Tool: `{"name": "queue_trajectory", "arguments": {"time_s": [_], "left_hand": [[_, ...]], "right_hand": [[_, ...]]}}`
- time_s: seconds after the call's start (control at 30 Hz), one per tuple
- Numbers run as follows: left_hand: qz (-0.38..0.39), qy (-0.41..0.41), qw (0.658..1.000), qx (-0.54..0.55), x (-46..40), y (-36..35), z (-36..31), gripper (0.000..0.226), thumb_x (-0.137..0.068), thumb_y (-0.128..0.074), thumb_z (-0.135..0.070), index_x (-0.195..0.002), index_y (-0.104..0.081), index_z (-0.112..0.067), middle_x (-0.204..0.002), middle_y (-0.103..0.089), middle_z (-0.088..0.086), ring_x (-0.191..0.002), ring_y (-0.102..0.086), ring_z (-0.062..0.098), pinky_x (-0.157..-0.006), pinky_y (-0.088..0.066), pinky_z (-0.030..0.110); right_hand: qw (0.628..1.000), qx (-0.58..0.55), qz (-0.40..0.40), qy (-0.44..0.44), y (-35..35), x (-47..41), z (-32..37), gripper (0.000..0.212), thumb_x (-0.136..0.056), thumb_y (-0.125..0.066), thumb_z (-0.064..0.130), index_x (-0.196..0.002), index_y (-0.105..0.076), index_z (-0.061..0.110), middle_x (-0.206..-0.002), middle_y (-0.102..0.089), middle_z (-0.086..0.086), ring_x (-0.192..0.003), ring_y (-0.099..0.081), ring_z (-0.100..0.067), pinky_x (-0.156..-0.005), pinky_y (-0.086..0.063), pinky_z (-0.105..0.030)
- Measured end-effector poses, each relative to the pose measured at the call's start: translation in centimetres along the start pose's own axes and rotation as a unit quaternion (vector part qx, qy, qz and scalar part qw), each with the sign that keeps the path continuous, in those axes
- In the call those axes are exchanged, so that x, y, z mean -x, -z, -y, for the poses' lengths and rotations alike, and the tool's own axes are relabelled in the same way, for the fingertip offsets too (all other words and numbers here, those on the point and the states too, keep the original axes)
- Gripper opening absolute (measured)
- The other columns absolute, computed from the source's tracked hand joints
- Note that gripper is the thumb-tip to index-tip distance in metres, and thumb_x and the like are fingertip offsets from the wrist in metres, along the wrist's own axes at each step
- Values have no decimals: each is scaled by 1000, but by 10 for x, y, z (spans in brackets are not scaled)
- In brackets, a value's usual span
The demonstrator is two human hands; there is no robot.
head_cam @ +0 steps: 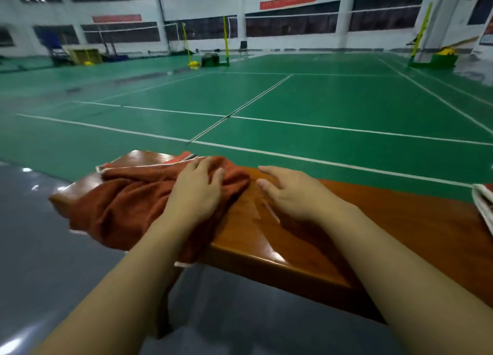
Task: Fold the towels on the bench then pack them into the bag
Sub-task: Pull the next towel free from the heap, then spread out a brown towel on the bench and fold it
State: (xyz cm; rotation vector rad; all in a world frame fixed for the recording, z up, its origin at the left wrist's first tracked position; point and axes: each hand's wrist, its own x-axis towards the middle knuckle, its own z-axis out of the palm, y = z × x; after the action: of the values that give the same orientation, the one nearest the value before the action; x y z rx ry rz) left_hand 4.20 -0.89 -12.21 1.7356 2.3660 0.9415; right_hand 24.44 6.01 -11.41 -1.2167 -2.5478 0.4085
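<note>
A rust-orange towel (125, 202) with a white edge lies crumpled over the left end of the wooden bench (306, 237), one part hanging over the near side. My left hand (197, 192) rests flat on the towel's right part, fingers straight. Just right of the towel, my right hand (286, 192) hovers over the bare bench top with fingers extended and holds nothing. Another folded piece of cloth (484, 202), white-edged and red, shows at the frame's right edge on the bench. No bag is in view.
Beyond the bench stretches a green badminton court (293, 101) with white lines, net posts and a chair far off. Grey floor (40, 248) lies on my side of the bench.
</note>
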Motion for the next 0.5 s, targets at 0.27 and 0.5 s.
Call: {"name": "queue_trajectory", "arguments": {"time_s": [0.27,0.5], "left_hand": [[83,33,984,-157,9,-1,44,67,-104,-29,-59,-161,-24,-24,-169,-15,5,-156,-11,24,-126,-10,42],[130,-35,980,-149,16,-32,-10,65,-106,-28,-50,-161,-19,-16,-169,-10,14,-156,-5,29,-126,-4,40]], "right_hand": [[993,14,94,68,-30,-20,21,60,-104,-32,57,-160,-22,37,-169,8,12,-156,0,-16,-127,-9,-42],[995,-88,0,48,-13,-16,-1,49,-105,-42,46,-151,-44,29,-168,-13,9,-156,-9,-14,-127,-10,-35]]}}
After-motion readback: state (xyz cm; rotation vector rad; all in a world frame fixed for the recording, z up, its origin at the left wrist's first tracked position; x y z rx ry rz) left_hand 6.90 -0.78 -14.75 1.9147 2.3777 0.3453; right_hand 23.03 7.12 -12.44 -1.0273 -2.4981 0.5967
